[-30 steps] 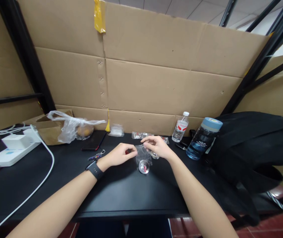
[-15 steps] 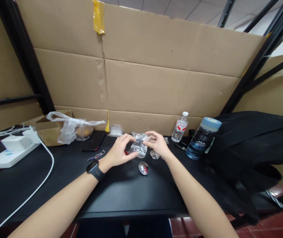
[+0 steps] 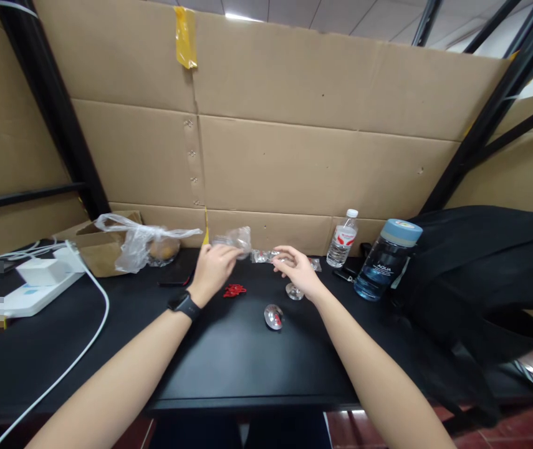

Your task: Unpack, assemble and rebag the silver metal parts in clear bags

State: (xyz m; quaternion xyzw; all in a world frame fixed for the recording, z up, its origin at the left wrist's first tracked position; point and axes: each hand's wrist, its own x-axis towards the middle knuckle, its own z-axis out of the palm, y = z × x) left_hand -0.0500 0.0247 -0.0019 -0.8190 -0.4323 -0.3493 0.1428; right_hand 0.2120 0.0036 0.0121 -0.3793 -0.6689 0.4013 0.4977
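My left hand point(image 3: 217, 268), with a dark watch on its wrist, is closed on a crumpled clear plastic bag point(image 3: 240, 242), held over the back of the black table. Just in front of that hand lies a small heap of red pieces point(image 3: 235, 290). My right hand point(image 3: 298, 269) is raised with its fingers loosely bent and apart, nothing visible in them. Below it a clear round disc-like piece point(image 3: 295, 292) lies on the table, partly covered by the hand. Nearer to me sits a clear shiny dome-shaped piece point(image 3: 273, 317) with a red reflection or mark.
Small clear packets point(image 3: 261, 256) lie along the back. At right stand a water bottle point(image 3: 342, 240), a blue-lidded bottle point(image 3: 385, 262) and a black backpack point(image 3: 476, 268). At left are a tied plastic bag point(image 3: 133, 246), a phone point(image 3: 172, 276) and a white power strip point(image 3: 37, 296) with its cable.
My left hand has carried the plastic bag left and back, away from my right hand, which has let go of it. The red pieces are now uncovered.
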